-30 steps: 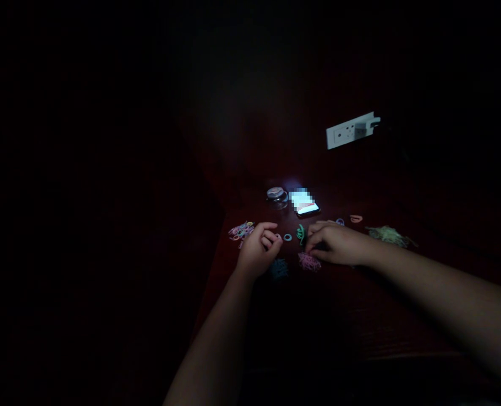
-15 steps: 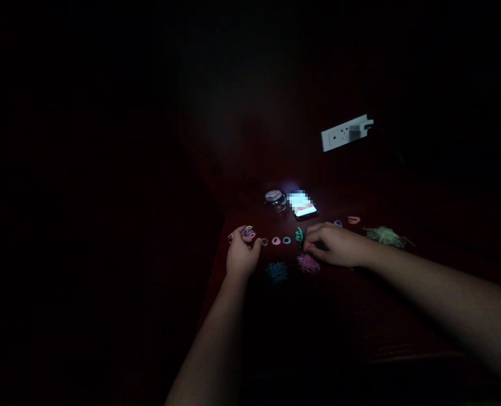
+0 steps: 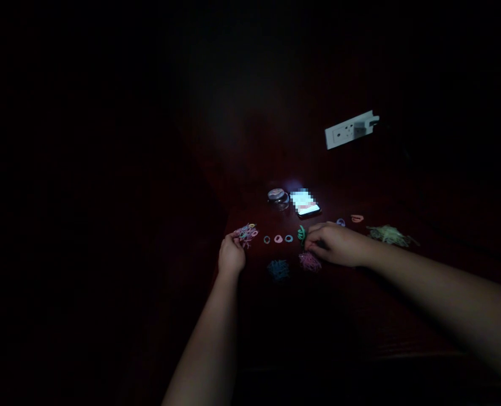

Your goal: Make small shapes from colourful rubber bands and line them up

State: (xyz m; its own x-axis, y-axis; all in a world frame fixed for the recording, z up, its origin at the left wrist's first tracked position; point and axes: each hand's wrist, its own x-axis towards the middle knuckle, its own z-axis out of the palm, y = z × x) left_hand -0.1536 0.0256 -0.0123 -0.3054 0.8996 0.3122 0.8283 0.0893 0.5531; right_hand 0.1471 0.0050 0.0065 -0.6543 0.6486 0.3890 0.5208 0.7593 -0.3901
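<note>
My left hand (image 3: 232,255) is at the left edge of a mixed-colour pile of small rubber bands (image 3: 247,233). Its fingers are drawn together against the pile, and what they grip is hidden. My right hand (image 3: 333,246) has its fingertips pinched beside some green bands (image 3: 301,234); anything between them is too dark to see. Between the hands lie a small dark band (image 3: 266,239), a pink band (image 3: 278,239) and a blue band (image 3: 289,238). Closer to me are a teal pile of bands (image 3: 278,270) and a pink pile (image 3: 309,261).
Behind the bands stand a lidded jar (image 3: 278,198) and a lit phone (image 3: 307,205). Purple bands (image 3: 340,222), orange bands (image 3: 357,218) and a pale green pile (image 3: 389,235) lie to the right. A white socket panel (image 3: 351,129) is farther back. Surroundings are very dark.
My left hand has shifted left and slightly up, from over the mixed pile to its edge, uncovering more bands. The right hand keeps its pinch by the green bands. The view has shifted slightly.
</note>
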